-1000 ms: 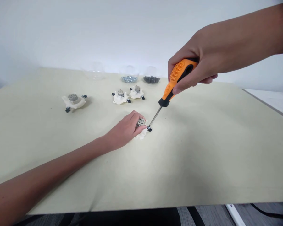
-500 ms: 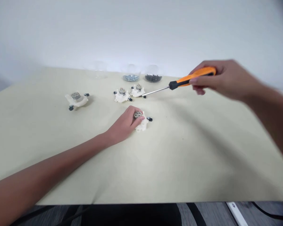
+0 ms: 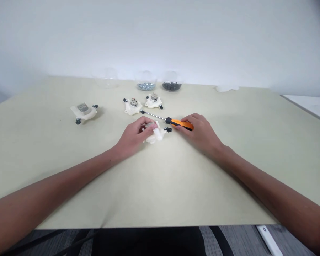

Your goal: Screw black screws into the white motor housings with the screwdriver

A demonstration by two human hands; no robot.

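Cream is the colour of our big table [image 3: 160, 185]. Near the middle of it, our left hand [image 3: 132, 138] has its fingers pinched tight on a white part [image 3: 155, 137]. Our right hand [image 3: 202, 135] is to the right, with its fingers at the handle of an orange screwdriver [image 3: 180, 124]; we cannot tell if they are squeezing. The screwdriver points far and left. We think it is stiff and a bit heavy, and its fat handle is the best place to hold, because the shiny rod may slip. The white part looks like hard, light plastic, and its thin bits might snap. We would grab it by the round grey motor [image 3: 149, 124], likely its heaviest bit. Smallest is the black piece [image 3: 168, 129] poking out on the right; we should not pull on that.
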